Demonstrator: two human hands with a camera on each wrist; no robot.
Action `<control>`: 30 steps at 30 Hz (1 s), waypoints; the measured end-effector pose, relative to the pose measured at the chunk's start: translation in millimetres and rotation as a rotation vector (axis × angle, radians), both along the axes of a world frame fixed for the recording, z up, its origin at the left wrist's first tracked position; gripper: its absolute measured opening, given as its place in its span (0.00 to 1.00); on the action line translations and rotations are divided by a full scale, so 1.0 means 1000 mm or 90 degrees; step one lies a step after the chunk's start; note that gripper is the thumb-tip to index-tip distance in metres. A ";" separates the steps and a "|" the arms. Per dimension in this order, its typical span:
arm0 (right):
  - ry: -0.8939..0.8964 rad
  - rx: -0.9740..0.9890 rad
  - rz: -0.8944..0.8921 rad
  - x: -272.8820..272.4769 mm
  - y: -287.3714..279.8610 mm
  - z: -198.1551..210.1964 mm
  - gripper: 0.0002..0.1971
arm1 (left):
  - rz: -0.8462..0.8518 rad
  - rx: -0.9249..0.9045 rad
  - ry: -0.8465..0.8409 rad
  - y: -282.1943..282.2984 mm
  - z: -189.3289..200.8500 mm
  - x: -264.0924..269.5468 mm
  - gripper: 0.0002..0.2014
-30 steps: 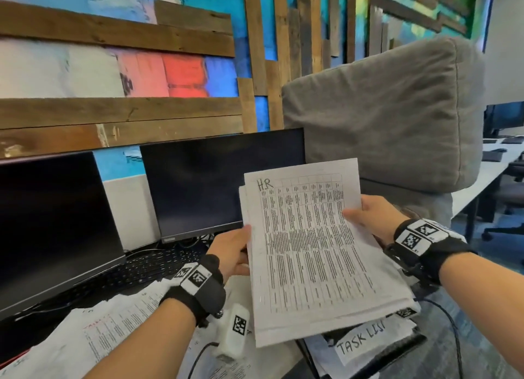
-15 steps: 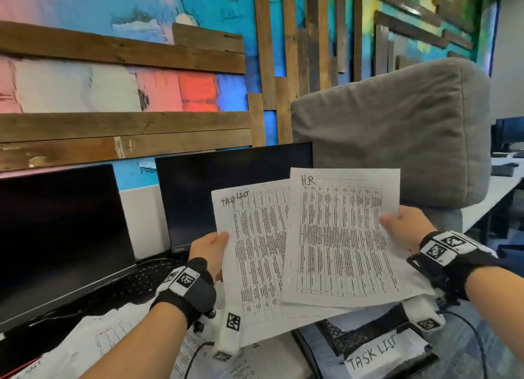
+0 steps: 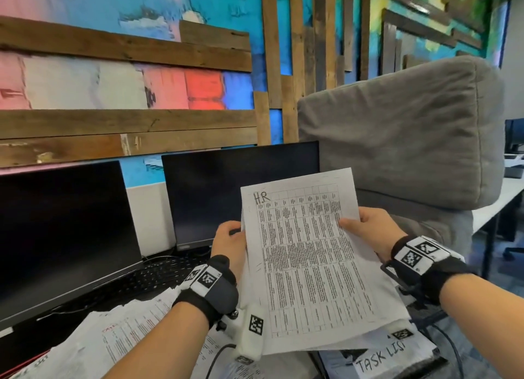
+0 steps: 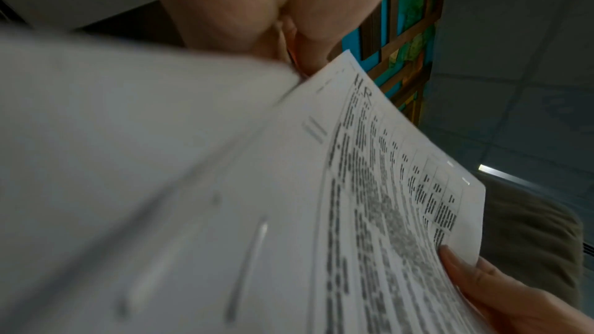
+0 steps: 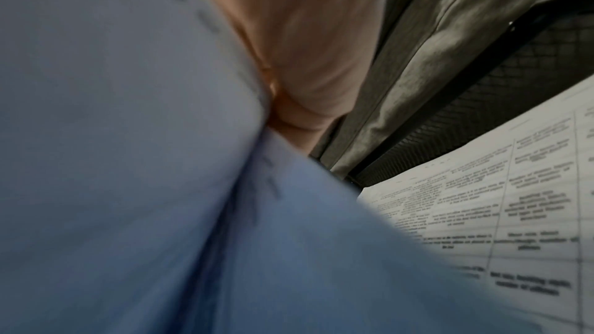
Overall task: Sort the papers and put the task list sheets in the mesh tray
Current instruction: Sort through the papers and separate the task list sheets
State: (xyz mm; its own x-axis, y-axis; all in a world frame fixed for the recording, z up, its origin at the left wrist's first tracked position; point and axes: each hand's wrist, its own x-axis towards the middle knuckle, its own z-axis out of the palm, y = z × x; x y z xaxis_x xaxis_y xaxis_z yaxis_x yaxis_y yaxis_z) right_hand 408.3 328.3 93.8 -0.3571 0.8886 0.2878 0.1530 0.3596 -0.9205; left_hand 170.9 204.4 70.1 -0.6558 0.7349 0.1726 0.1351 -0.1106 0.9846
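A wall of painted panels and rough wooden planks (image 3: 127,123) runs behind the desk, with two dark monitors in front of it — one at the far left (image 3: 62,237), one nearer the middle (image 3: 226,191). A black keyboard (image 3: 147,279) lies below them, and a grey cushioned chair back (image 3: 402,140) rises at the right.

Held up in the middle of the scene is a stack of papers (image 3: 309,265), tilted with its top edge leaning away to the right. The top sheet is a printed table with "HR" handwritten at its upper left corner; edges of further sheets show beneath it along the bottom. The left hand (image 3: 229,242) grips the stack's left edge, thumb on the front side. The right hand (image 3: 371,231) grips the right edge, its thumb lying across the printed face, as the left wrist view also shows (image 4: 501,296). Both wrists wear black bands with white marker tags.

Below the stack, near and to the right, sits the black mesh tray (image 3: 425,367) — it carries a label reading "TASK LIST" (image 3: 380,356), and the right wrist view shows a printed sheet lying in it (image 5: 514,212). Near left, loose papers (image 3: 113,341) are strewn over the desk in front of the keyboard.
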 end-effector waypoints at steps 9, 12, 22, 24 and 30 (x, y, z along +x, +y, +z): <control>0.032 0.004 0.032 -0.006 -0.005 0.000 0.05 | -0.010 -0.016 -0.003 -0.002 -0.006 0.000 0.20; 0.036 -0.004 0.087 -0.006 -0.008 0.000 0.09 | 0.042 -0.057 0.003 -0.002 -0.011 -0.006 0.23; 0.000 0.015 0.043 -0.004 -0.001 -0.010 0.10 | -0.057 -0.121 0.023 -0.004 -0.016 -0.008 0.05; 0.043 0.038 -0.018 -0.004 0.002 -0.009 0.09 | -0.103 -0.118 -0.020 -0.010 -0.017 -0.002 0.04; 0.129 0.033 -0.127 -0.010 0.003 -0.009 0.10 | -0.070 -0.115 -0.061 -0.018 -0.025 -0.011 0.02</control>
